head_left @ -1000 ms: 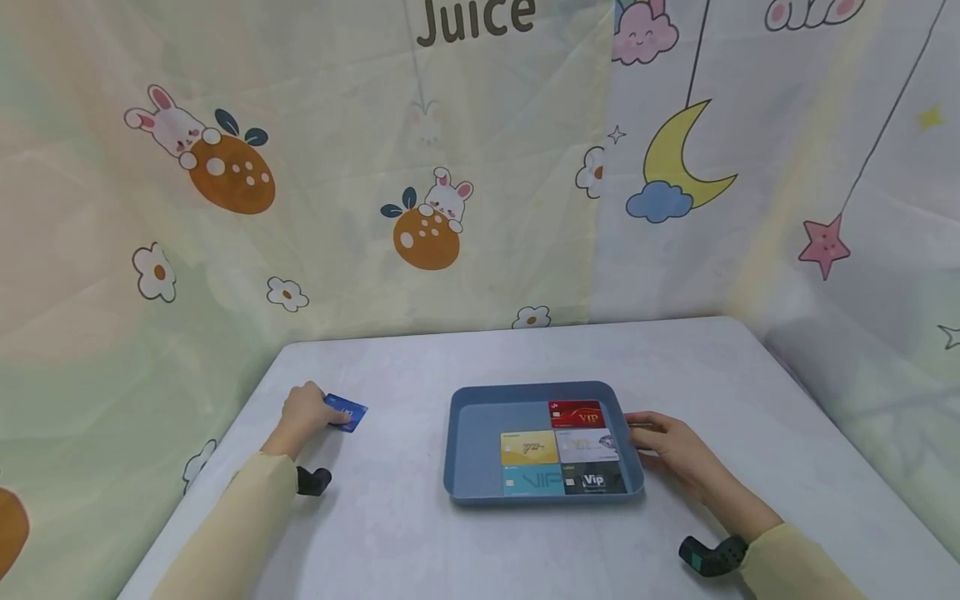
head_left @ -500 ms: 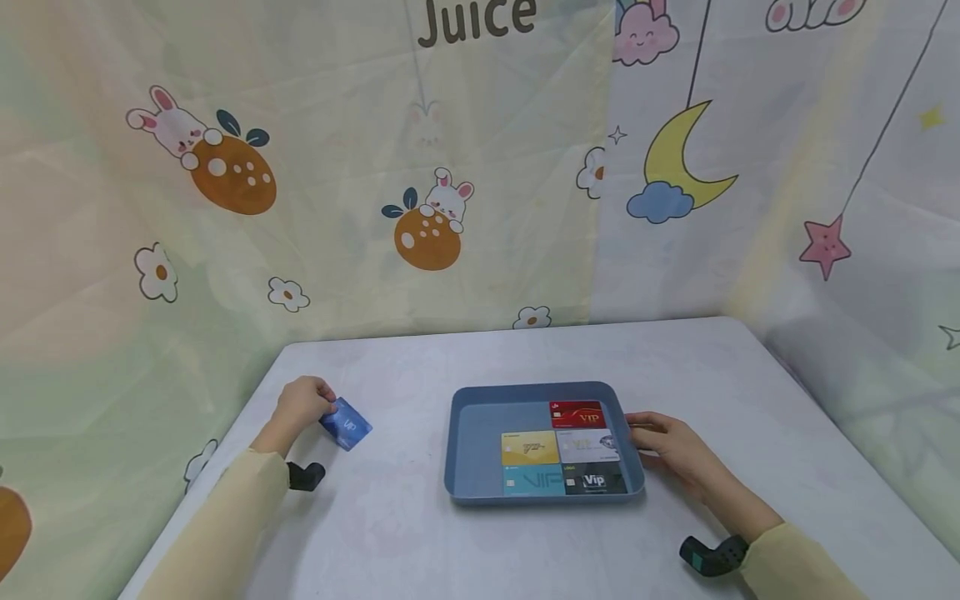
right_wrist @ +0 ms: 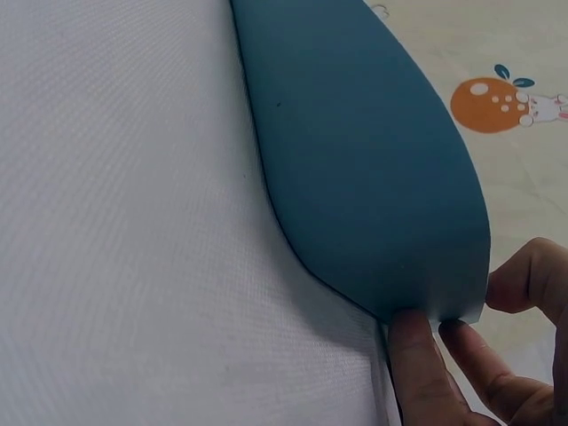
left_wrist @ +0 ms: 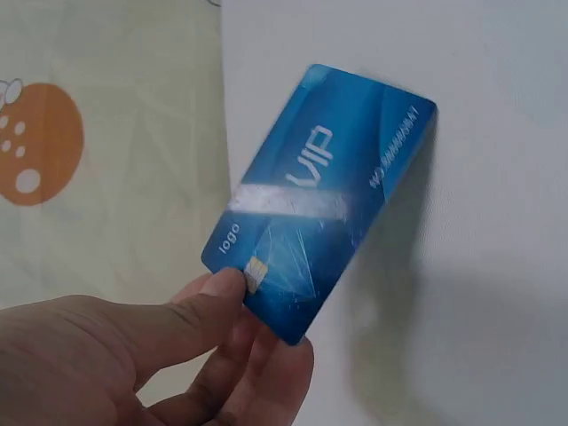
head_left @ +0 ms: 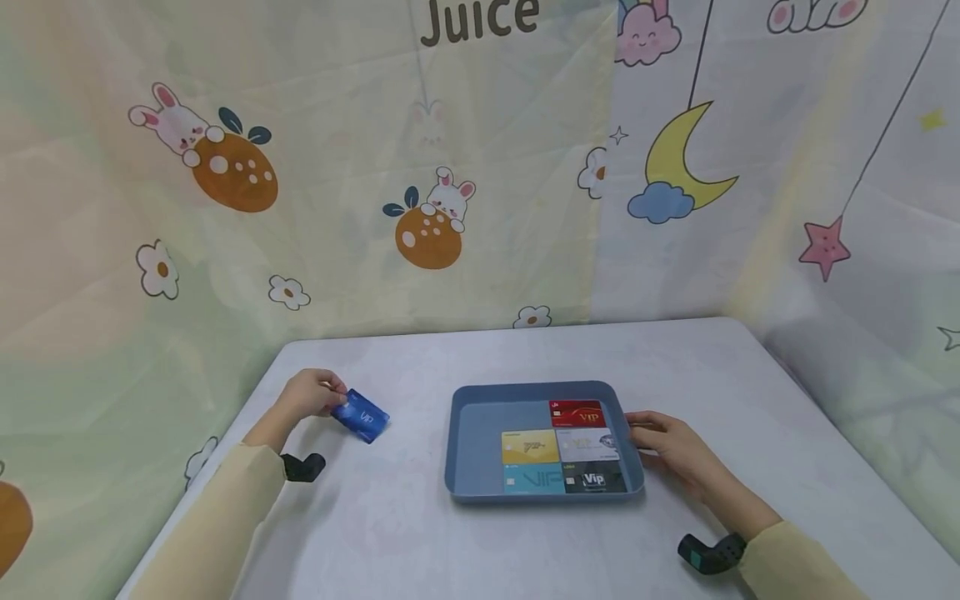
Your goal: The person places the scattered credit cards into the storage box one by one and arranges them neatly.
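A blue bank-style card (head_left: 362, 416) printed "VIP" is pinched at one end between the thumb and fingers of my left hand (head_left: 307, 393). It is held tilted above the table's left part, and in the left wrist view the chip end of the card (left_wrist: 311, 213) lies by the thumb. My right hand (head_left: 671, 446) touches the right side of a blue-grey tray (head_left: 474, 442) with its fingertips, the fingers mostly extended. Inside the tray lie a red card (head_left: 576, 413), a yellow card (head_left: 529, 447), a silver card (head_left: 587, 445), a light-blue card (head_left: 533, 479) and a black card (head_left: 594, 478).
The tray stands on a white table (head_left: 405, 533), right of its middle. Patterned cloth (head_left: 337, 192) hangs behind and beside the table. Each wrist wears a black device, such as the right wrist device (head_left: 711, 555).
My left hand has raised the blue card off the table, turned its printed face into view and carried it slightly right and away from me. The right hand and tray stay put.
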A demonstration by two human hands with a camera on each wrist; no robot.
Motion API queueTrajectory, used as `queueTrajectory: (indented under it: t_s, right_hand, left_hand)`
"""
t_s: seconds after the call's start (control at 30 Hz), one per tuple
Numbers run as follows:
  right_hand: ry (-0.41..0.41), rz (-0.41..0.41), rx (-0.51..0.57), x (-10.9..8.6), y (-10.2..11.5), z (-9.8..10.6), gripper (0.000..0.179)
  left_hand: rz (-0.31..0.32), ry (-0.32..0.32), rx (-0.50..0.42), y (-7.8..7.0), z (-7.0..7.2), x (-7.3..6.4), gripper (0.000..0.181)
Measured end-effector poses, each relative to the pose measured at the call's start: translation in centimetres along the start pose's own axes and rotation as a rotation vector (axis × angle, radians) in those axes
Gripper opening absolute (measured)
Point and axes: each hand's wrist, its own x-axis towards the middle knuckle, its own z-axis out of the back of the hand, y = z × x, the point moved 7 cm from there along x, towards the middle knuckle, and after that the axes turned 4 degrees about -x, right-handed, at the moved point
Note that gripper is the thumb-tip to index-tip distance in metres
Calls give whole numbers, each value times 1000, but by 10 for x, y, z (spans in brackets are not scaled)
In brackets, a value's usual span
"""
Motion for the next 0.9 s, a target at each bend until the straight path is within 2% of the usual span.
queueTrajectory:
  t_s: [0.13,0.33,0.63,0.9]
  right_hand:
    - [-7,9,-6,1,1,0,56]
    - [-3,4,-7,2,2,-1,57]
    - [2,-6,-8,0,1,-1,57]
    - [1,-5,1,0,-2,-1,57]
  left_hand:
    - [68,13,-107,2,-3,0,18]
    - [128,15,-190,4,-5,0,25]
    - [134,29,-295,1,-12,-2,30]
    - [122,47,-354,-8,-18,-4,31]
